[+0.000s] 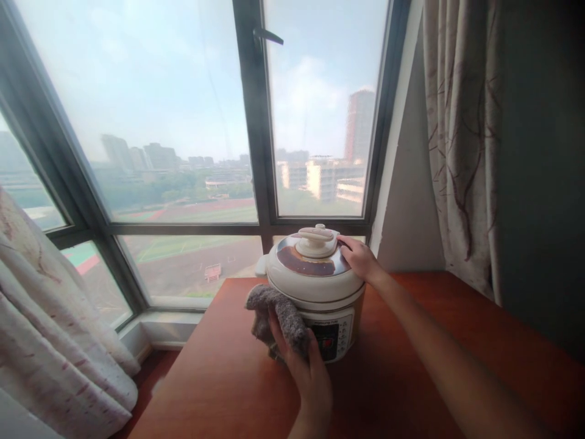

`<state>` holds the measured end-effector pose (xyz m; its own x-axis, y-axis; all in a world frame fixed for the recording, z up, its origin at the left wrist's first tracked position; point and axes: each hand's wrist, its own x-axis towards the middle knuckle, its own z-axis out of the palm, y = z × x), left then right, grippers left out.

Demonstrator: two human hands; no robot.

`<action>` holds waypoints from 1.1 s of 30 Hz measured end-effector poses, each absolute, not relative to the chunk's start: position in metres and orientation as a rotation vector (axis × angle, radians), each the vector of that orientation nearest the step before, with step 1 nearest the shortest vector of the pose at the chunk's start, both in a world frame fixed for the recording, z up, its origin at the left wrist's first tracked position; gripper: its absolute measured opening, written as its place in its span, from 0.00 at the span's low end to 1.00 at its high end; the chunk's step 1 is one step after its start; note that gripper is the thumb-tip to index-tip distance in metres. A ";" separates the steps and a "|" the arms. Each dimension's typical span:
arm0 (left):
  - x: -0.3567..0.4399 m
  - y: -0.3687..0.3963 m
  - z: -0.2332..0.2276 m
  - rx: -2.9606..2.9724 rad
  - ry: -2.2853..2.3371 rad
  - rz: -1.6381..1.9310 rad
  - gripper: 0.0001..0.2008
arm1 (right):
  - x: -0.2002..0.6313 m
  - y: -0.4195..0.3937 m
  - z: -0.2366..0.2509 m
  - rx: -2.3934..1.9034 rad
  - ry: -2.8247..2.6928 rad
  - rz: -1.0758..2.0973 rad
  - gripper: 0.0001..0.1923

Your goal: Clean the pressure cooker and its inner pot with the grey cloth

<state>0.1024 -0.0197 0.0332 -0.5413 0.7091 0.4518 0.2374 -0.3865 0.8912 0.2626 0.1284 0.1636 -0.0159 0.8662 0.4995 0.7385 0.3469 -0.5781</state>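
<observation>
The left hand (307, 371) grips a crumpled grey cloth (276, 317), pressing it against the side of the cream electric pressure cooker (315, 289). The right hand (362, 259) lies open on its lid, apparently steadying it on the reddish-brown wooden table (219, 378) by the window (183, 122).

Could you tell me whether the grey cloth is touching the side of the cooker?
Touching. The head view shows the left hand pressing the grey cloth flat against the cooker beside its control panel, with no gap between them.
</observation>
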 end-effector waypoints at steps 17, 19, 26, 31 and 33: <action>0.045 -0.009 0.047 2.888 0.901 0.995 0.35 | 0.265 0.132 0.158 -1.413 -1.771 0.194 0.23; 0.032 -0.004 0.049 2.782 0.728 0.789 0.29 | 0.264 0.131 0.159 -1.410 -1.773 0.193 0.23; 0.009 0.018 0.059 2.073 0.958 1.181 0.20 | 0.263 0.129 0.160 -1.397 -1.788 0.180 0.23; 0.014 0.033 0.090 1.853 1.021 1.728 0.30 | 0.264 0.131 0.158 -1.410 -1.786 0.169 0.23; 0.012 0.046 0.110 1.732 1.054 1.899 0.31 | 0.264 0.132 0.158 -1.414 -1.780 0.169 0.23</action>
